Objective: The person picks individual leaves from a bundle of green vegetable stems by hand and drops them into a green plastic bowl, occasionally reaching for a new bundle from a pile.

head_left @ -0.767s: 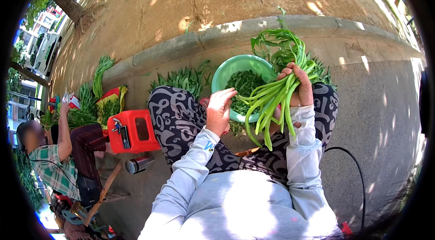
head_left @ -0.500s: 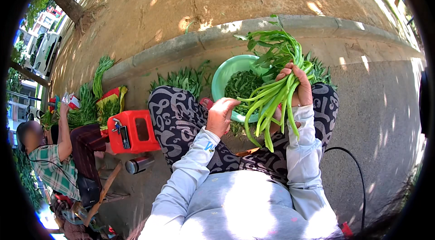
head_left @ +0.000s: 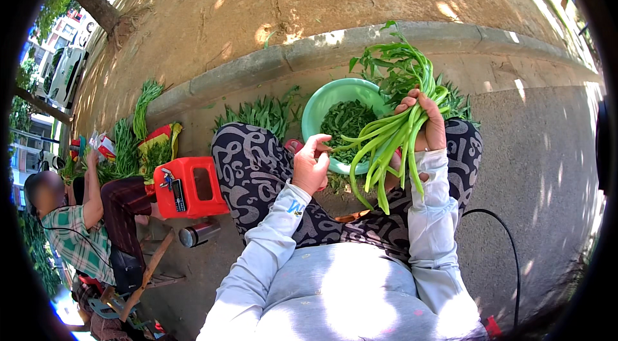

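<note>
My right hand (head_left: 425,121) is closed round a bunch of leafy green-stemmed vegetables (head_left: 393,141), leaves pointing away and pale stem ends hanging toward my lap. My left hand (head_left: 311,165) is to the left of the stem ends, thumb and fingers pinched together near the tip of one stem. What sits in that pinch is too small to make out. Beneath the bunch, between my knees, stands a mint-green basin (head_left: 311,111) with loose green leaves and short pieces (head_left: 347,121) inside. The bunch hides the basin's right side.
Leafy greens (head_left: 261,114) lie on the ground beyond my left knee, with more by the right knee. Left of me are a red plastic stool (head_left: 209,181) with a phone on it, a metal flask (head_left: 198,233) and a seated person (head_left: 90,228). A concrete kerb (head_left: 257,65) runs beyond.
My left hand has drawn slightly left, away from the stems. The right hand and its bunch have barely moved, with the leaves shifting a little to the right.
</note>
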`<state>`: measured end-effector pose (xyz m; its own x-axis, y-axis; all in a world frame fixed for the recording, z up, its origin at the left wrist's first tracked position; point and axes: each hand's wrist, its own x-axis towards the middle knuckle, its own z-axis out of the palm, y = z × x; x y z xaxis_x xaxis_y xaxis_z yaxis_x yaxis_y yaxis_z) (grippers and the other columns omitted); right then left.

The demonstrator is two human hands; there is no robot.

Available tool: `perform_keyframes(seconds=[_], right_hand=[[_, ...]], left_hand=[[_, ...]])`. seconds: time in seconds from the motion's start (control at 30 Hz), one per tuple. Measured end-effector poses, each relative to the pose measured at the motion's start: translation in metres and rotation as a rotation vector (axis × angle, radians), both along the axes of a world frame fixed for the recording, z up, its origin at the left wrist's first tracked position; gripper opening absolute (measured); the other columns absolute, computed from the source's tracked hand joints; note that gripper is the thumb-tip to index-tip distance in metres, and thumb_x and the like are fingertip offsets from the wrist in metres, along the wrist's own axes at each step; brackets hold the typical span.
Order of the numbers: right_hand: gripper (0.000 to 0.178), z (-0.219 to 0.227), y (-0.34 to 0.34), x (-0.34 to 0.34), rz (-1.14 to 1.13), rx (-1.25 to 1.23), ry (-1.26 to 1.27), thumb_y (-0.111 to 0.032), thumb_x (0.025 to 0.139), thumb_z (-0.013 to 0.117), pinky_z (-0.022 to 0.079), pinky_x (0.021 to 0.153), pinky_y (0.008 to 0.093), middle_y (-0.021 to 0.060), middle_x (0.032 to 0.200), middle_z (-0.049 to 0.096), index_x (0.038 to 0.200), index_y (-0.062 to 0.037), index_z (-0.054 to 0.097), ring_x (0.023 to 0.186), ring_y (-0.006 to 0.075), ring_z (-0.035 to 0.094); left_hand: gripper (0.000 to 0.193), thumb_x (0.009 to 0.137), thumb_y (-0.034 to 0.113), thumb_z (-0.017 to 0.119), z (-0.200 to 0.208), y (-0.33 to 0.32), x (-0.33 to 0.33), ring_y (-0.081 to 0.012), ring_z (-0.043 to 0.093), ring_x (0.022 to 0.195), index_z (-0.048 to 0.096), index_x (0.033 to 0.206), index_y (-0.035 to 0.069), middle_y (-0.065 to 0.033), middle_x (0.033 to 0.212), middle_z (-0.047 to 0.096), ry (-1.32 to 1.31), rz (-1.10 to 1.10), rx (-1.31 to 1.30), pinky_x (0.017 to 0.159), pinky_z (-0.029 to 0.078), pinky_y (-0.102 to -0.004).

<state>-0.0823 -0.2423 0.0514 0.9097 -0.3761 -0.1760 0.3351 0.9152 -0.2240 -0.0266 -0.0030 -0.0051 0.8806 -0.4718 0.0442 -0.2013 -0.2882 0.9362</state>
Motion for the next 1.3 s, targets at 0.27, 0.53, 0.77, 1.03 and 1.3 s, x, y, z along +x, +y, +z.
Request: perform_keyframes(seconds=[0.27,0.53,0.77,1.03,1.3], right_hand=[[0.021,-0.002,0.0,0.001,0.022,-0.051,0.011,-0.009,0.084,0.059,0.047,0.076,0.032,0.0026,0.087,0.055,0.103,-0.0023,0.052,0.078,0.0148,0.054],[0.019,0.0,0.002,0.002,0.014,-0.061,0.023,-0.009,0.084,0.06,0.048,0.077,0.0316,0.0027,0.086,0.055,0.101,-0.0033,0.053,0.078,0.0143,0.054],[0.018,0.001,-0.001,0.0,0.002,0.04,-0.039,-0.006,0.084,0.059,0.048,0.075,0.0295,0.0025,0.089,0.054,0.1,-0.0021,0.051,0.078,0.0134,0.054],[0.019,0.003,0.003,0.002,0.025,0.057,-0.04,-0.004,0.084,0.059,0.048,0.075,0.0298,0.0023,0.09,0.054,0.101,-0.0016,0.051,0.078,0.0139,0.053],[0.02,0.002,0.004,0.003,0.035,0.09,-0.033,-0.004,0.083,0.059,0.049,0.075,0.0301,0.0025,0.089,0.055,0.102,-0.0015,0.051,0.077,0.0142,0.053]], left_hand=[[0.031,0.081,-0.002,0.051,-0.021,0.006,0.006,-0.011,0.057,0.074,0.052,0.112,0.005,-0.0052,0.084,0.06,0.641,0.09,-0.465,0.07,0.049,-0.0249],[0.024,0.086,0.002,0.052,-0.027,0.012,0.009,-0.0123,0.061,0.072,0.054,0.11,0.005,-0.0057,0.09,0.062,0.987,0.225,-0.645,0.069,0.053,-0.0258],[0.022,0.088,0.013,0.059,-0.043,0.012,0.02,-0.0133,0.062,0.079,0.056,0.109,0.007,-0.0056,0.096,0.063,0.938,0.364,-0.585,0.074,0.053,-0.0288],[0.017,0.088,0.003,0.056,-0.041,-0.005,0.022,-0.0114,0.058,0.093,0.065,0.102,0.002,-0.0054,0.103,0.065,0.407,0.181,-0.411,0.083,0.044,-0.0238],[0.014,0.08,-0.003,0.061,-0.021,-0.013,0.005,-0.0112,0.061,0.082,0.063,0.093,-0.001,-0.0056,0.086,0.065,0.127,-0.097,-0.226,0.073,0.047,-0.0218]])
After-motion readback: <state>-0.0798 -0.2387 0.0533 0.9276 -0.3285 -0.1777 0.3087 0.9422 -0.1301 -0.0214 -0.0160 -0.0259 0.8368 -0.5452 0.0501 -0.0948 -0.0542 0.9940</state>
